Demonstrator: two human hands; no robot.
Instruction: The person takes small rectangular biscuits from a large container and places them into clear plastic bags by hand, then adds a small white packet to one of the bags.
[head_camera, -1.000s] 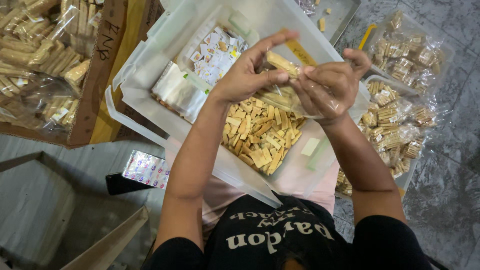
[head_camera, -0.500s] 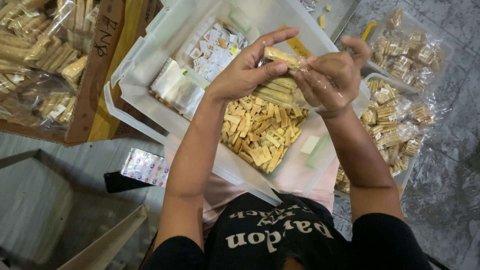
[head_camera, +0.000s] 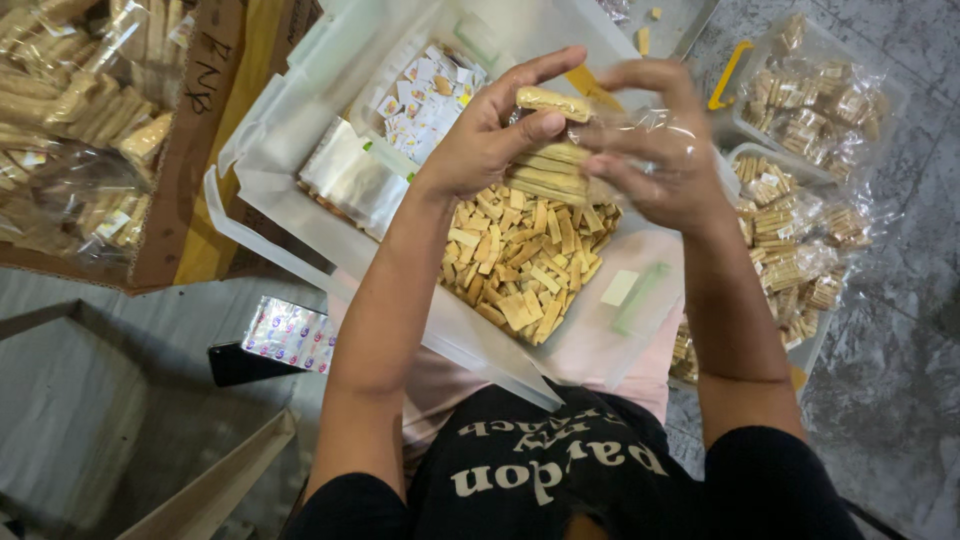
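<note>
Biscuit sticks (head_camera: 545, 172) sit stacked inside a clear plastic bag (head_camera: 640, 150) held up between both hands, above the white plastic tub (head_camera: 300, 130). One more biscuit stick (head_camera: 552, 101) is pinched at the bag's top between the thumb and forefinger of the left hand (head_camera: 490, 140), whose other fingers curl loosely. To its right, the right hand (head_camera: 655, 150) cups the bag's side, fingers closed on the plastic. Directly below the hands, loose biscuits (head_camera: 525, 255) fill the tub's near compartment; small sachets (head_camera: 425, 95) lie in the far one. Filled bags (head_camera: 800, 230) lie well apart to the right.
</note>
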